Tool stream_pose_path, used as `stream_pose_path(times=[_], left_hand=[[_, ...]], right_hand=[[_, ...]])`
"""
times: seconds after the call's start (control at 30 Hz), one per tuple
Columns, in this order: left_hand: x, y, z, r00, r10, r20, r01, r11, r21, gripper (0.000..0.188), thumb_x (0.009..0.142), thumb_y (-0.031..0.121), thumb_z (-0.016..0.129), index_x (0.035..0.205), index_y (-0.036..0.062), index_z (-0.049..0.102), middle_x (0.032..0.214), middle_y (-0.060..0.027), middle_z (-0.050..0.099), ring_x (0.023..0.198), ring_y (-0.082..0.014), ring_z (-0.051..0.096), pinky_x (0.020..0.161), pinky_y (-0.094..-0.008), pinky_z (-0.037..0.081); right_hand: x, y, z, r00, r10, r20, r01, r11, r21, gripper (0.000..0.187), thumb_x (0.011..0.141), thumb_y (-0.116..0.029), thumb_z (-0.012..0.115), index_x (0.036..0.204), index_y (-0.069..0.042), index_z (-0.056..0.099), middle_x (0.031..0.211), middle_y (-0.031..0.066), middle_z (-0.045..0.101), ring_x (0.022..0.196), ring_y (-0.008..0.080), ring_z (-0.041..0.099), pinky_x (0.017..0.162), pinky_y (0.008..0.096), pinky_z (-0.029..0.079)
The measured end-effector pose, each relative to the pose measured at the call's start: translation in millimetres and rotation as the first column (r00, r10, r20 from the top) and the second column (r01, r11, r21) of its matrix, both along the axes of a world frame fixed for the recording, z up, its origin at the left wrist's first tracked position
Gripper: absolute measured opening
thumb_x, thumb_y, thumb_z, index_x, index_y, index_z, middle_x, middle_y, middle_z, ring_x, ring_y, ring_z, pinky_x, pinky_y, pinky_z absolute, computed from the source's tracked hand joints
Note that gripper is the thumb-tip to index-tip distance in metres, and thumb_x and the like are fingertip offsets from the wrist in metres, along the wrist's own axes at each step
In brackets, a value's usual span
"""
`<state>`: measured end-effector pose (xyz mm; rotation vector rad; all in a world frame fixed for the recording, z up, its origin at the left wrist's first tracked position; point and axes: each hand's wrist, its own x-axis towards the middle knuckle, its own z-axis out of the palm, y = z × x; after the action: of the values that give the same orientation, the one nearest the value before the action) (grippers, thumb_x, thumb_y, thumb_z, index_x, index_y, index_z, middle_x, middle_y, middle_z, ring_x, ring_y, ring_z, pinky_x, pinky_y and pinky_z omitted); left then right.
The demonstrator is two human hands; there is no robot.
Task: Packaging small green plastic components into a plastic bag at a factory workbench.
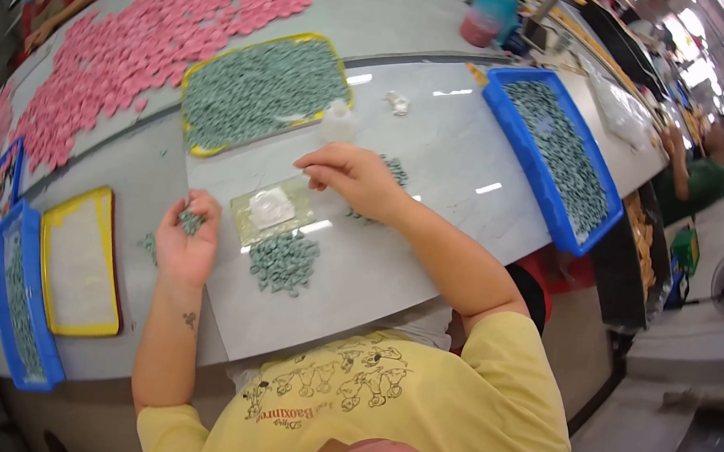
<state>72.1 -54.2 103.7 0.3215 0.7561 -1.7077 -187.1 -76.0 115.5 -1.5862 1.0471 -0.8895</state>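
Find small, dull sage-green pieces (283, 263) heaped at five o'clock from the white pad (273, 210). At eight, holding more in the curled left-hand grip (192, 237). At two, with the right-hand grip (352, 178) bent, cannot tell if pinching anything. At twelve, see more in a yellow-rimmed tray (199, 150).

The left hand (189, 250), palm upward, holds small green pieces (190, 221) in curled fingers. The right hand (355, 179) is bent above the bench (402, 273), near a yellowish mat (243, 226) carrying a white patch (272, 209). One green pile (283, 261) lies just beside this mat. Beyond is a yellow-rimmed tray (206, 150).
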Motion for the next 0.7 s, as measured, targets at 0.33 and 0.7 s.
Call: stream_pose_path(times=[0.33,0.7], left_hand=[[40.7,-7.0,-41.5,0.901,-0.183,0.393,0.339,0.862,-0.376,0.016,0.091,0.016,0.044,0.093,0.0002,0.046,0.075,-0.0029,0.041,0.061,-0.0107,0.038,0.049,-0.0207,0.032],[29.0,3.7,-27.0,0.646,-0.236,0.726,0.537,0.816,-0.214,0.025,0.089,0.011,0.049,0.107,-0.0065,0.052,0.081,-0.0025,0.047,0.064,-0.0083,0.04,0.051,-0.0203,0.034]], right_hand=[[80.6,-2.1,-23.4,0.955,-0.015,0.297,-0.102,0.921,0.376,0.02,0.087,-0.007,0.054,0.104,0.003,0.06,0.085,0.0076,0.06,0.071,0.0118,0.056,0.069,0.0247,0.047],[99.3,1.5,-38.2,0.985,-0.047,0.166,0.016,0.983,0.184,0.021,0.08,-0.004,0.062,0.101,-0.001,0.062,0.086,0.0039,0.062,0.076,0.0104,0.057,0.066,0.024,0.047]])
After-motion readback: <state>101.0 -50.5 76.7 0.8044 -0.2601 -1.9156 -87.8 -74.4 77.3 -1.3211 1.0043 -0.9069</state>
